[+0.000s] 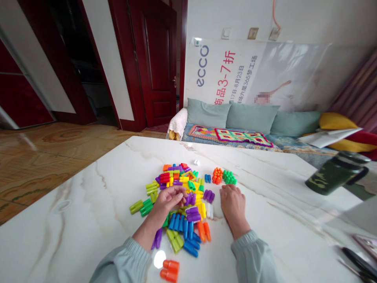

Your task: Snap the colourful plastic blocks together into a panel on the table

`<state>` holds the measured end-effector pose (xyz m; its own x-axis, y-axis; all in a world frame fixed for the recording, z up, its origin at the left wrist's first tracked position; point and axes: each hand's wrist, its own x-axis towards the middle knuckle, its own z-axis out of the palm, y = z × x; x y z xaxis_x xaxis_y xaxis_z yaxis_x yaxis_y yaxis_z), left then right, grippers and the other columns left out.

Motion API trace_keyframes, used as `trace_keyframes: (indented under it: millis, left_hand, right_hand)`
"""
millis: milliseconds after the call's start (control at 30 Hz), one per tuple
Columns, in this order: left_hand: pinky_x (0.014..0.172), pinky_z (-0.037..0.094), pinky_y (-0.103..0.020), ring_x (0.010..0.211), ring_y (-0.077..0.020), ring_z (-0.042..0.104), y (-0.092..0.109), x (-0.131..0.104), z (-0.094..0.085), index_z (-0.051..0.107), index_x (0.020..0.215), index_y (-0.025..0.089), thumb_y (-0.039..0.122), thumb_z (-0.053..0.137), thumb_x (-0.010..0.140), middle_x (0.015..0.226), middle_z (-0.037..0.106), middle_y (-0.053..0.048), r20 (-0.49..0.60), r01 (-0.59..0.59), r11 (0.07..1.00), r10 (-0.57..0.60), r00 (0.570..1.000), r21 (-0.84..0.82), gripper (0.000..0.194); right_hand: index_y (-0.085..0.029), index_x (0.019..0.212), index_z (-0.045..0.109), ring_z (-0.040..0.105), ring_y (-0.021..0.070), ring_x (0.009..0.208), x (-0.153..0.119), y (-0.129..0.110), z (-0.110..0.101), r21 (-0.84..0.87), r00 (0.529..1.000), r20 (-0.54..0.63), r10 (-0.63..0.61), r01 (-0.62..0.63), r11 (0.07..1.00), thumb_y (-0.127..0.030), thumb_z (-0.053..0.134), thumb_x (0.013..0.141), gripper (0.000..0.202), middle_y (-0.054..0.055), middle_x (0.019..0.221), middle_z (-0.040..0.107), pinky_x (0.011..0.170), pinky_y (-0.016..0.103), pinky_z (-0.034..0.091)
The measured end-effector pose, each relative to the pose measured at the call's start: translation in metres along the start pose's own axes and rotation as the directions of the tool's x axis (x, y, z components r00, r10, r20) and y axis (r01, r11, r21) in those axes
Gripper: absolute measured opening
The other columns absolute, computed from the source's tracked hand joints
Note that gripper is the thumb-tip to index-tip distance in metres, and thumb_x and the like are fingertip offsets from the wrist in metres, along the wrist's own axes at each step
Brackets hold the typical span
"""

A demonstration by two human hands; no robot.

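My left hand hangs over a heap of colourful bullet-shaped plastic blocks, many joined in pairs or short rows. Its thumb and fingers are pinched together at a pair of purple blocks. On the table to the right of the heap rests my right hand, fingers loosely bent, nothing visible in it. Just beyond that hand stand a green block cluster and an orange block cluster. A purple block group and a small blue pair lie between the heap and these clusters.
An orange pair lies near me on the white marbled table. A small white piece sits behind the heap. At the right are a dark green mug and a black-handled item. A cushioned sofa stands beyond.
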<state>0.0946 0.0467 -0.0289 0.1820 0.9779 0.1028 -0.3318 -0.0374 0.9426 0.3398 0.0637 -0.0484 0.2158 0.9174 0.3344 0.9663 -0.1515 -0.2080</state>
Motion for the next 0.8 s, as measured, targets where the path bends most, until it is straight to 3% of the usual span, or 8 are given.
trace_keyframes:
  millis: [133,233,300,367,433,600,700,800]
  left_hand:
    - [0.061,0.05,-0.025,0.067,-0.0143,0.062,0.007,-0.003,0.001,0.07,0.091,0.014,0.034,0.076,0.074,0.08,0.069,-0.006,-0.005,-0.024,0.999,0.025,1.0,0.038,0.028]
    - [0.068,0.052,-0.028,0.071,-0.0173,0.065,0.013,-0.005,-0.008,0.071,0.091,0.016,0.034,0.07,0.078,0.08,0.071,-0.006,-0.09,-0.12,0.97,0.142,0.986,0.213,0.022]
    - [0.075,0.051,-0.03,0.076,-0.0197,0.067,0.016,-0.005,-0.018,0.073,0.089,0.018,0.031,0.068,0.079,0.083,0.073,-0.005,-0.197,-0.198,0.886,0.301,0.933,0.418,0.016]
    - [0.078,0.05,-0.029,0.08,-0.0209,0.067,0.017,-0.003,-0.03,0.074,0.087,0.021,0.027,0.067,0.078,0.086,0.073,-0.004,-0.288,-0.214,0.784,0.445,0.848,0.583,0.013]
    - [0.077,0.049,-0.03,0.081,-0.0215,0.067,0.015,0.0,-0.04,0.075,0.09,0.023,0.024,0.066,0.078,0.088,0.074,-0.004,-0.319,-0.184,0.724,0.498,0.807,0.665,0.015]
    - [0.094,0.045,-0.039,0.098,-0.026,0.063,0.002,0.004,-0.042,0.074,0.098,0.024,0.023,0.067,0.075,0.1,0.071,-0.007,-0.121,-0.163,0.548,0.445,0.887,0.82,0.024]
    - [0.098,0.042,-0.045,0.105,-0.0301,0.058,-0.003,0.002,-0.035,0.072,0.106,0.024,0.026,0.073,0.069,0.108,0.067,-0.008,0.013,-0.19,0.428,0.383,0.924,0.884,0.037]
    - [0.098,0.042,-0.044,0.107,-0.0293,0.055,-0.007,0.001,-0.033,0.071,0.109,0.024,0.014,0.07,0.064,0.11,0.063,-0.008,0.098,-0.213,0.348,0.321,0.942,0.913,0.046]
  right_hand:
    - [-0.019,0.09,0.073,0.064,0.0176,0.089,-0.007,-0.012,-0.005,0.084,0.996,-0.023,-0.084,0.086,0.993,-0.023,0.049,0.093,0.025,0.006,0.096,0.071,0.074,0.028,0.036]
    - [-0.019,0.086,0.072,0.063,0.0152,0.078,-0.012,-0.021,-0.007,0.14,0.995,-0.048,-0.083,0.089,0.986,-0.026,0.049,0.092,0.025,0.004,0.094,0.07,0.065,0.026,0.034]
    - [-0.019,0.087,0.07,0.062,0.0143,0.073,-0.015,-0.024,-0.007,0.193,0.998,-0.046,-0.054,0.062,0.979,-0.029,0.046,0.093,0.027,0.004,0.096,0.069,0.06,0.026,0.032]
    - [-0.019,0.087,0.069,0.061,0.0141,0.069,-0.016,-0.027,-0.004,0.284,0.998,-0.037,-0.06,0.068,0.956,-0.034,0.043,0.094,0.031,0.005,0.095,0.068,0.058,0.026,0.033]
    - [-0.019,0.088,0.068,0.06,0.0146,0.068,-0.018,-0.03,-0.001,0.402,0.994,-0.042,-0.103,0.111,0.909,-0.039,0.04,0.095,0.035,0.005,0.092,0.066,0.06,0.026,0.037]
    - [-0.017,0.087,0.067,0.06,0.0153,0.067,-0.019,-0.034,0.007,0.57,0.985,-0.073,-0.157,0.17,0.804,-0.045,0.038,0.095,0.041,0.007,0.086,0.063,0.064,0.027,0.043]
    - [-0.016,0.087,0.066,0.06,0.0152,0.066,-0.019,-0.034,0.009,0.584,0.985,-0.069,-0.159,0.169,0.794,-0.045,0.04,0.094,0.039,0.007,0.087,0.062,0.065,0.027,0.044]
    - [-0.016,0.09,0.066,0.061,0.0152,0.068,-0.019,-0.032,0.011,0.577,0.985,-0.058,-0.165,0.168,0.799,-0.044,0.042,0.093,0.037,0.007,0.09,0.062,0.064,0.027,0.045]
